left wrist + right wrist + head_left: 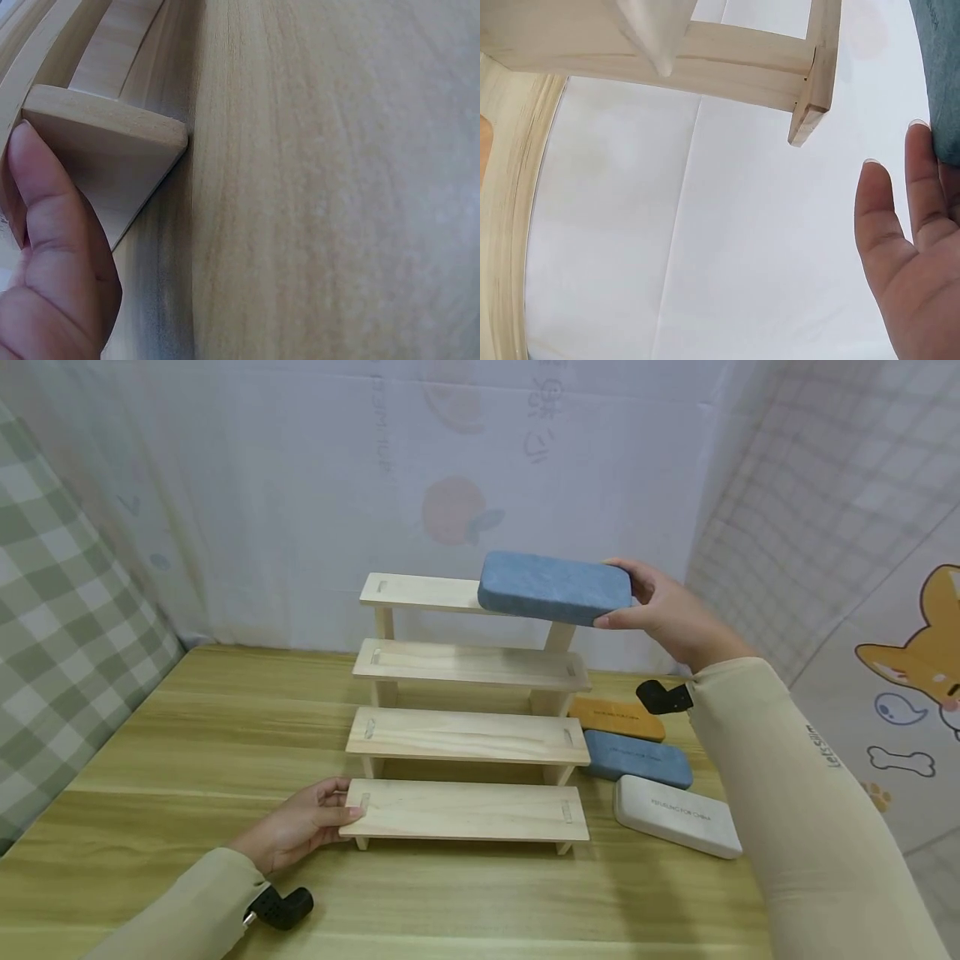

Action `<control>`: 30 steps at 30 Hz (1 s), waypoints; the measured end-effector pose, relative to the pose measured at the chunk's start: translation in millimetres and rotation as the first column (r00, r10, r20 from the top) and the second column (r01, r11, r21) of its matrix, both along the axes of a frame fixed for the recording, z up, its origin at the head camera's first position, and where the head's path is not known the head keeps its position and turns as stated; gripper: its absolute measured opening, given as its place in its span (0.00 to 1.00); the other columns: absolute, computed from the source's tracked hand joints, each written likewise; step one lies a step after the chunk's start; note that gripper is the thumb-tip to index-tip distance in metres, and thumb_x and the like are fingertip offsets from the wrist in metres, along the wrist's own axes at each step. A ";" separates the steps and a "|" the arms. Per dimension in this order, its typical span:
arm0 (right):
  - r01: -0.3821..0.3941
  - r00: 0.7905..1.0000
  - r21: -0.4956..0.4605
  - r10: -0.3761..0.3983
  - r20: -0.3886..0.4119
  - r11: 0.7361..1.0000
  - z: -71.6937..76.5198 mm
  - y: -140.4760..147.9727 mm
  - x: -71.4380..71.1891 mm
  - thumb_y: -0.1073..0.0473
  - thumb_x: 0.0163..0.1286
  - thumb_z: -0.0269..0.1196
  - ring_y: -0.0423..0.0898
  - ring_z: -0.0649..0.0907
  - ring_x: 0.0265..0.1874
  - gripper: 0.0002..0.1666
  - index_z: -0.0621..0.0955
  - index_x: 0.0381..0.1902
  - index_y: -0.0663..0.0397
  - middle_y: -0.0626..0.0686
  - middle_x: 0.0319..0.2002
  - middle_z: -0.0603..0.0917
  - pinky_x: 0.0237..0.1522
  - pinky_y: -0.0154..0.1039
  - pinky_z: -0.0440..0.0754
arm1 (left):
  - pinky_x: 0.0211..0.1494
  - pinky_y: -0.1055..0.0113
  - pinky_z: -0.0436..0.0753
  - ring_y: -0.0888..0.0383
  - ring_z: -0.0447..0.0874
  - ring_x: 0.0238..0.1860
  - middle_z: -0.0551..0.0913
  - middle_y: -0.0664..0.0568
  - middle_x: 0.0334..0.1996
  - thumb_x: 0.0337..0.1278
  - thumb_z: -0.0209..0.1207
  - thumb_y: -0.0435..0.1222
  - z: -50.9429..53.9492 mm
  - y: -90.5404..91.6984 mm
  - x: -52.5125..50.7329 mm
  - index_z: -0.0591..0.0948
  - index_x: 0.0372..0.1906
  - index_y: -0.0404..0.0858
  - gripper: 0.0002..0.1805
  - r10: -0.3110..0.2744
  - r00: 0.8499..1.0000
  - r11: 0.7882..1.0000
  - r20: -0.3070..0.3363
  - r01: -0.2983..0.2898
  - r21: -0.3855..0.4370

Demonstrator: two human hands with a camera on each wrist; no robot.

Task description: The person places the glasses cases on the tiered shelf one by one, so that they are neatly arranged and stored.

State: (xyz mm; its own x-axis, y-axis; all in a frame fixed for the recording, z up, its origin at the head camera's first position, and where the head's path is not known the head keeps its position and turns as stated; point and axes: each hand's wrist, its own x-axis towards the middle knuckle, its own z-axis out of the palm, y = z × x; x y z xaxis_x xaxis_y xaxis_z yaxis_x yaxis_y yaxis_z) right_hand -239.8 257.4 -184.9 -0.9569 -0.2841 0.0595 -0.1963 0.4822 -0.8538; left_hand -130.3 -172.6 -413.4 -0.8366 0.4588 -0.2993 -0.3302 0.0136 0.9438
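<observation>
right hand (pixel 667 614): fingers clamped on right end of blue case (pixel 551 587), which extends leftward, long axis roughly along top shelf (pixel 423 591), at that shelf's right half; contact undetermined. left hand (pixel 303 822): fingers gripping bottom shelf (pixel 465 810), left end.

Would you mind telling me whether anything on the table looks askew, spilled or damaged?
I see no spill or damage. Mildly askew is the white case, on the table right of the wooden rack: it lies at a slant, while the rack's steps run nearly straight across.
</observation>
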 end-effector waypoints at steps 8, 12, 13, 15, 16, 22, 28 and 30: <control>-0.044 0.999 -0.044 0.045 0.018 0.998 0.5 -12.4 -14.0 0.65 0.61 0.67 0.47 0.67 0.56 0.40 0.64 0.68 0.48 0.50 0.60 0.67 0.53 0.37 0.69 | 0.49 0.64 0.81 0.57 0.80 0.44 0.74 0.43 0.49 0.64 0.57 0.29 -0.3 2.9 0.1 0.49 0.68 0.20 0.37 0.014 1.000 1.000 0.003 -0.014 0.012; -0.035 0.999 -0.018 0.036 0.031 0.999 -0.3 -16.5 -18.9 0.63 0.61 0.68 0.47 0.67 0.56 0.42 0.62 0.69 0.46 0.51 0.62 0.66 0.54 0.40 0.68 | 0.49 0.64 0.81 0.57 0.80 0.44 0.74 0.44 0.49 0.63 0.57 0.29 -1.4 4.9 0.8 0.49 0.67 0.19 0.38 0.014 1.000 1.000 0.006 -0.014 0.018; -0.035 0.999 -0.013 0.035 0.034 0.999 -0.8 -17.3 -20.6 0.63 0.61 0.69 0.47 0.67 0.56 0.43 0.62 0.70 0.46 0.51 0.63 0.66 0.54 0.41 0.68 | 0.48 0.64 0.81 0.57 0.80 0.44 0.74 0.44 0.49 0.63 0.58 0.30 -1.8 5.3 1.1 0.49 0.67 0.19 0.38 0.014 1.000 1.000 0.007 -0.014 0.018; -0.034 0.999 -0.002 0.034 0.040 0.999 -1.3 -19.3 -24.0 0.63 0.60 0.69 0.46 0.67 0.57 0.43 0.62 0.70 0.45 0.51 0.64 0.65 0.55 0.42 0.67 | 0.47 0.64 0.81 0.57 0.80 0.44 0.75 0.45 0.48 0.63 0.58 0.30 -2.2 5.7 1.6 0.50 0.67 0.19 0.37 0.012 1.000 1.000 0.007 -0.012 0.014; -0.036 0.999 0.004 0.036 0.040 0.999 -1.5 -20.3 -26.0 0.63 0.60 0.69 0.46 0.67 0.57 0.43 0.62 0.70 0.45 0.51 0.64 0.66 0.55 0.43 0.67 | 0.47 0.64 0.81 0.57 0.80 0.43 0.75 0.45 0.48 0.63 0.58 0.30 -2.2 5.9 1.8 0.50 0.67 0.19 0.37 0.011 1.000 1.000 0.006 -0.011 0.012; -0.052 0.998 0.016 0.051 0.040 0.999 -2.2 -26.3 -34.8 0.63 0.60 0.69 0.48 0.68 0.55 0.42 0.64 0.69 0.45 0.52 0.61 0.68 0.56 0.45 0.66 | 0.48 0.64 0.81 0.57 0.80 0.44 0.75 0.44 0.49 0.63 0.57 0.30 -2.1 7.2 2.6 0.49 0.68 0.20 0.38 0.015 1.000 1.000 0.002 -0.015 0.010; -0.055 0.998 0.012 0.054 0.045 0.998 -4.8 -28.8 -40.2 0.63 0.59 0.70 0.49 0.68 0.53 0.42 0.64 0.68 0.44 0.52 0.57 0.69 0.52 0.44 0.67 | 0.49 0.63 0.81 0.57 0.80 0.45 0.74 0.43 0.49 0.63 0.57 0.29 -2.3 9.2 3.1 0.49 0.68 0.19 0.38 0.011 1.000 1.000 0.001 -0.011 0.022; -0.056 0.997 0.007 0.056 0.045 0.998 -5.1 -29.5 -42.3 0.64 0.59 0.70 0.49 0.68 0.52 0.41 0.65 0.67 0.44 0.51 0.56 0.69 0.50 0.44 0.68 | 0.49 0.63 0.81 0.57 0.80 0.45 0.74 0.43 0.49 0.63 0.57 0.29 -2.5 9.7 3.0 0.49 0.68 0.19 0.37 0.009 1.000 1.000 0.001 -0.009 0.029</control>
State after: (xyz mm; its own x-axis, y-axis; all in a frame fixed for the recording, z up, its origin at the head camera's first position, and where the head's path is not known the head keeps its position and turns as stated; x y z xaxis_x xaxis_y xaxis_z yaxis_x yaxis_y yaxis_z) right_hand -282.1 227.9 -190.1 -0.9413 -0.3374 0.0146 -0.1850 0.4790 -0.8581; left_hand -127.4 -162.8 -415.9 -0.8402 0.4601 -0.2871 -0.3313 -0.0164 0.9434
